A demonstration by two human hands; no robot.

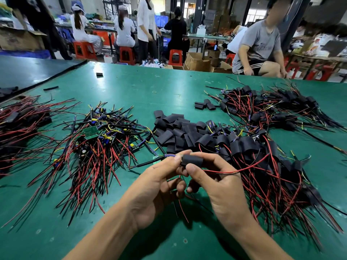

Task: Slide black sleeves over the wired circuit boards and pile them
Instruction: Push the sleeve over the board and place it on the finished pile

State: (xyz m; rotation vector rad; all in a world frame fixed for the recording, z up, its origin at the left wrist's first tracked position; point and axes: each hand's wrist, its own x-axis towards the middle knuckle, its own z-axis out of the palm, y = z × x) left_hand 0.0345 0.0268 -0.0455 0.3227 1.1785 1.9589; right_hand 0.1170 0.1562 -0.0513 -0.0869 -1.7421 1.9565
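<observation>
I take the heap of loose black tubular sleeves (178, 132) in the middle of the green table mat (131, 85) as my mark. Just on the near side of that heap, the two hands meet above the mat. The right hand (216, 184) pinches one short black sleeve (192, 160) between thumb and forefinger. The left hand (155, 186) pinches the thin blue wires (170, 155) at that sleeve's left end. I cannot tell whether a board sits wholly inside, as the fingers hide it. A long red wire (244, 168) trails from the sleeve's right side. Left of the heap lies a tangle of bare green circuit boards with red and black wires (97, 139). Right of the heap, touching it, I see a pile of sleeved boards (253, 152). Beyond the heap, to the right, lies a second sleeved pile (272, 107).
</observation>
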